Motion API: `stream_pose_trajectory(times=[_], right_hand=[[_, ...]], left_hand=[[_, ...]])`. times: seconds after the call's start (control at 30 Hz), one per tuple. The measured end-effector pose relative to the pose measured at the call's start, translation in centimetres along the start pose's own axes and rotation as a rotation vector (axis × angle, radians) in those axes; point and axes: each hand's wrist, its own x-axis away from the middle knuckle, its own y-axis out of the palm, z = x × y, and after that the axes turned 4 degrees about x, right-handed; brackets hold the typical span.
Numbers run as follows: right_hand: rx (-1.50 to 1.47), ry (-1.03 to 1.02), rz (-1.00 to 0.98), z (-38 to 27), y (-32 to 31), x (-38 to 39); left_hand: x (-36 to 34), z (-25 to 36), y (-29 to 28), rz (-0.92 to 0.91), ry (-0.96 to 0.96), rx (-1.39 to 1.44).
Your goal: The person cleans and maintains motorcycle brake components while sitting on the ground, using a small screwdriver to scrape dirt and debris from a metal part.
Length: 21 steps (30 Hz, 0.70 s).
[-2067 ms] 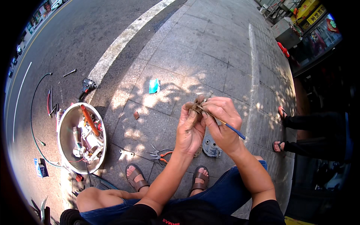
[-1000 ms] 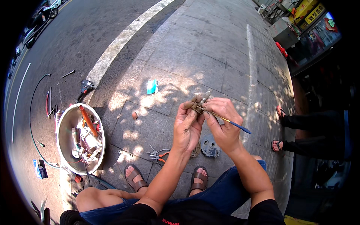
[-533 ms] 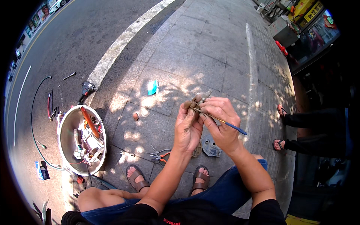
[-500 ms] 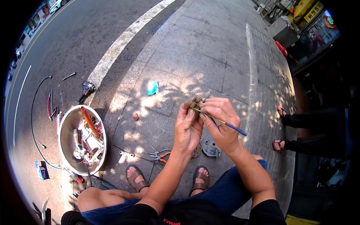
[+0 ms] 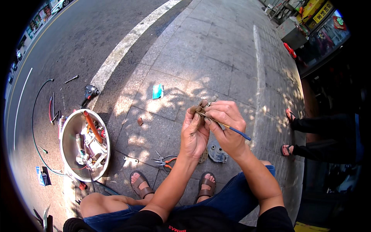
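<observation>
Both hands are raised together in front of me, their fingers nearly meeting. My left hand [image 5: 194, 135] is closed, pinching a small dirty brownish part [image 5: 202, 105] at its fingertips; the fingers cover most of it. In my right hand [image 5: 227, 125] is a slim paintbrush-like tool [image 5: 240, 133] with a blue-ended handle, gripped like a pen. Its thin tip reaches the part at my left fingers, and its kind is too small to be sure of. Below the hands, a round grey metal plate [image 5: 217, 150] with holes lies on the pavement.
Orange-handled pliers [image 5: 167, 161] lie by my feet. At left stands a metal basin [image 5: 65, 154] of parts and tools, with an impact wrench [image 5: 91, 92] beyond it. A blue packet [image 5: 157, 91] and a reddish-brown piece [image 5: 140, 121] lie ahead. Someone in sandals [image 5: 286, 150] stands at right.
My right hand and the slim tool have shifted slightly left and down. My left hand keeps its hold on the small part, nearly unmoved.
</observation>
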Motion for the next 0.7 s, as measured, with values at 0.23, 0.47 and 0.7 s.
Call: stream_pose_trajectory(times=[0.23,0.47,0.7], right_hand=[[0.05,0.031,0.057,0.34,0.67,0.28],[-0.017,0.0,0.033,0.11,0.28,-0.23],[0.007,0.012,0.018,0.0,0.13,-0.46]], left_hand=[[-0.24,-0.13,-0.26,-0.047,-0.002,0.002],[-0.07,0.24,0.39,0.002,-0.011,0.022],[-0.15,0.03,-0.11,-0.049,-0.015,0.063]])
